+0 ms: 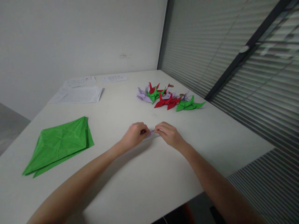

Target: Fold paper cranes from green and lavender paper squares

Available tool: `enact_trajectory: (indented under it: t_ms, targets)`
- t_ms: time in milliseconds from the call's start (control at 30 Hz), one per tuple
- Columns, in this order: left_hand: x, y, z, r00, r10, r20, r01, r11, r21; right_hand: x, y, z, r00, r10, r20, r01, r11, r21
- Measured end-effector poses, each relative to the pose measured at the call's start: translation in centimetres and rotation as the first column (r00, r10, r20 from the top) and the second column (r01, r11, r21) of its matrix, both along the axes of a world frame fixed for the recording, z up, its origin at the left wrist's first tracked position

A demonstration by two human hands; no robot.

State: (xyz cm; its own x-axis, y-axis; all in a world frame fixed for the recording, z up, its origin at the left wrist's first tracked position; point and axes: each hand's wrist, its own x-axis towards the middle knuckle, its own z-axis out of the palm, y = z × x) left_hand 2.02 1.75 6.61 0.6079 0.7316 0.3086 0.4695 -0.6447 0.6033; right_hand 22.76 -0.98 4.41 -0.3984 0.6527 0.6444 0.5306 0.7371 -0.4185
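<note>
Both of my hands meet over the middle of the white table, pinching a small piece of folded light purple paper (151, 131) between them. My left hand (136, 133) grips its left end with thumb and fingers. The right end is pinched by my right hand (169, 133). Only a narrow strip of the paper shows between the fingertips; the rest is hidden by my fingers. Farther back, beyond my hands, lies a cluster of folded paper cranes in red (165, 101), green (189, 105) and light purple (143, 95).
Large folded green paper (63, 140) lies at the left of the table (130, 186). White printed sheets (79, 95) are at the back left. A plain wall (81, 34) stands behind, and window blinds (198, 40) run along the right side. The table's front edge is at the bottom.
</note>
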Motion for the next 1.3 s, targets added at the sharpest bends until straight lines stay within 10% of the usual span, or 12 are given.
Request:
enact_trajectory:
  t_ms: [767,1300]
  targets:
    - [-0.3,0.3,0.7,0.999,-0.038,-0.037,0.039,0.999,0.022,0.1,0.0,-0.9,0.981,-0.105,-0.16,0.094,0.993,-0.076]
    - [-0.4,0.3,-0.3,0.981,-0.059,-0.187,0.072,0.995,0.065,-0.9,-0.2,-1.2,0.999,0.042,0.03,-0.036,0.984,-0.175]
